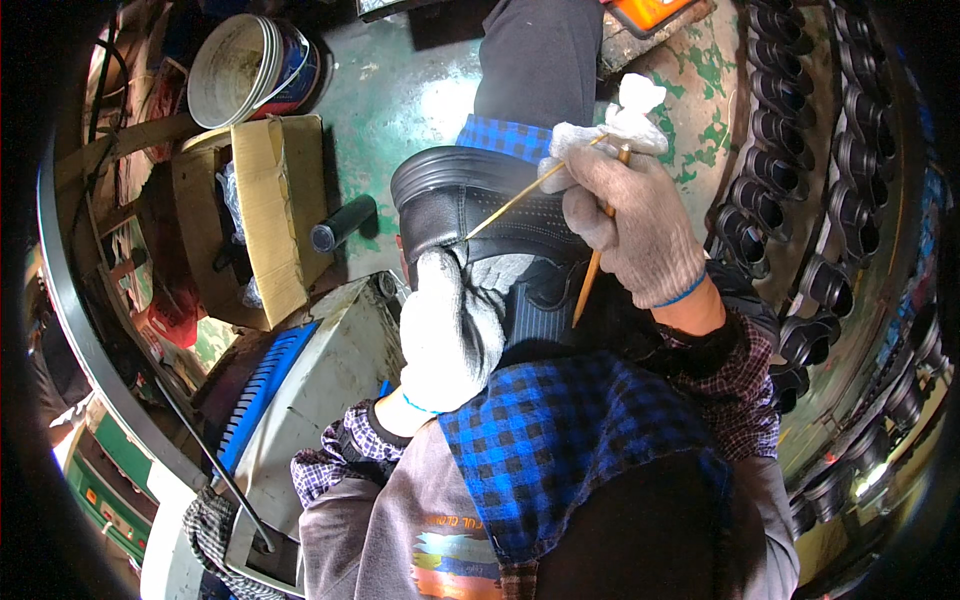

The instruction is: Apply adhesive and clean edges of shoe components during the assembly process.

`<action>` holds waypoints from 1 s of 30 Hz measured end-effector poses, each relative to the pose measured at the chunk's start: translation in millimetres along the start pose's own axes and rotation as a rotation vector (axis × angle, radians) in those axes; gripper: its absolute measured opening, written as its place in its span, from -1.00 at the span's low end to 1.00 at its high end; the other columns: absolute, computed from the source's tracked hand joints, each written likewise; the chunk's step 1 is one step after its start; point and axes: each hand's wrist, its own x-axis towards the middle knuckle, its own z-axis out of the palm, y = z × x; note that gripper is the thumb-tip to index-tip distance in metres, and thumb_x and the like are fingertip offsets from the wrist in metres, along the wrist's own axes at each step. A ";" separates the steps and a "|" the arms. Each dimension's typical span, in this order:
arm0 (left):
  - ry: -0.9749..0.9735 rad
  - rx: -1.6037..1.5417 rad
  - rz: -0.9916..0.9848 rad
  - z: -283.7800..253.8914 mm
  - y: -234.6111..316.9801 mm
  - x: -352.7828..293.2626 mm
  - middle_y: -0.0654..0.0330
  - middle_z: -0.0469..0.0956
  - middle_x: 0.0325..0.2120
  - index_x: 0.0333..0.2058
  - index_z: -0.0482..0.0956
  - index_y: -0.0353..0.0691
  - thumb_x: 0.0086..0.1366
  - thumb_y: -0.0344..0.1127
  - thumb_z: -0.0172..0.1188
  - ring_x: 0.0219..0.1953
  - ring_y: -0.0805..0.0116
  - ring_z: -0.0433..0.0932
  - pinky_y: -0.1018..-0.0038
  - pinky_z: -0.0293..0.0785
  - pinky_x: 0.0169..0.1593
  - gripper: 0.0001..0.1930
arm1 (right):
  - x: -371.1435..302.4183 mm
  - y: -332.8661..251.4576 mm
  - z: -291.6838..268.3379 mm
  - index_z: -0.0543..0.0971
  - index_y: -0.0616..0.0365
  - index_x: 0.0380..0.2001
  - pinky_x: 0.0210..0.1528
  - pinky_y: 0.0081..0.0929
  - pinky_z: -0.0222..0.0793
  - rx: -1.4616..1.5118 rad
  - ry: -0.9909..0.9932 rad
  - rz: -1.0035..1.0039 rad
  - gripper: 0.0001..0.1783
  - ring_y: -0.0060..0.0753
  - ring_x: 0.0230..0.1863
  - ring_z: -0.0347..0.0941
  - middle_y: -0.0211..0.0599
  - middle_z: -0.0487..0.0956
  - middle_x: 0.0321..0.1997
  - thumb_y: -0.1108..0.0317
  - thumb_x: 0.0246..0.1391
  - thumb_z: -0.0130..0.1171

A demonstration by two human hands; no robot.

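Nearest us, a blue-check apron point(560, 440) covers the lap. On it sits a black shoe point(480, 205), upper w/ ribbed sole edge turned toward us.

Our left hand point(450, 330), in a white knit glove, lies closed over the shoe's near side, fingers curled, pressing it down on the lap.

Our right hand point(640, 225), also gloved, pinches a thin stick point(520, 197) whose tip touches the seam betw. upper and sole; the same hand also grips a second stick point(592, 275) and a white rag point(625, 120).

We judge the shoe light, w/ soft leather-like upper that gives, stiffer rubbery sole; best held round the heel or sole rim, away from the seam. It looks glossy black, w/ perforated side panel.

Farther left: cardboard box point(270, 215), bucket point(250, 70). Far right: rows of black shoe parts point(810, 200) on green floor point(400, 90).
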 end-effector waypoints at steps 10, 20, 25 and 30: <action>0.013 -0.002 0.036 0.6 -3.4 1.9 -0.14 0.45 -0.29 0.00 0.30 -0.54 0.12 -0.46 0.05 -0.33 0.02 0.47 0.23 0.40 -0.20 -0.55 | -5.2 -17.2 1.7 0.53 0.20 -0.52 -0.77 -0.82 -0.10 0.202 0.044 0.274 -0.72 -0.82 -0.76 0.07 -0.58 0.27 -0.73 0.22 0.13 0.05; -0.022 -0.038 -0.050 -0.4 -1.0 -1.2 -0.12 0.41 -0.15 0.03 0.28 -0.48 0.25 -0.30 -0.06 -0.16 0.04 0.44 0.14 0.35 -0.04 -0.57 | -7.7 -21.7 3.6 0.53 0.25 -0.49 -0.78 -0.79 -0.12 0.199 0.026 0.267 -0.70 -0.80 -0.78 0.05 -0.58 0.26 -0.75 0.22 0.13 0.01; -0.032 -0.044 -0.074 -0.7 0.7 -1.4 -0.12 0.41 -0.14 0.03 0.28 -0.47 0.26 -0.29 -0.07 -0.15 0.04 0.44 0.14 0.34 -0.03 -0.57 | -8.0 -20.7 2.4 0.54 0.24 -0.49 -0.79 -0.77 -0.13 0.225 0.036 0.285 -0.69 -0.80 -0.78 0.04 -0.57 0.25 -0.76 0.21 0.13 0.01; -0.033 -0.045 -0.096 -1.9 0.8 -2.9 -0.11 0.41 -0.14 0.03 0.27 -0.47 0.27 -0.28 -0.07 -0.14 0.04 0.44 0.14 0.34 -0.02 -0.57 | -8.3 -24.4 4.9 0.54 0.23 -0.48 -0.79 -0.77 -0.14 0.201 0.031 0.279 -0.70 -0.80 -0.79 0.03 -0.57 0.26 -0.76 0.20 0.14 0.01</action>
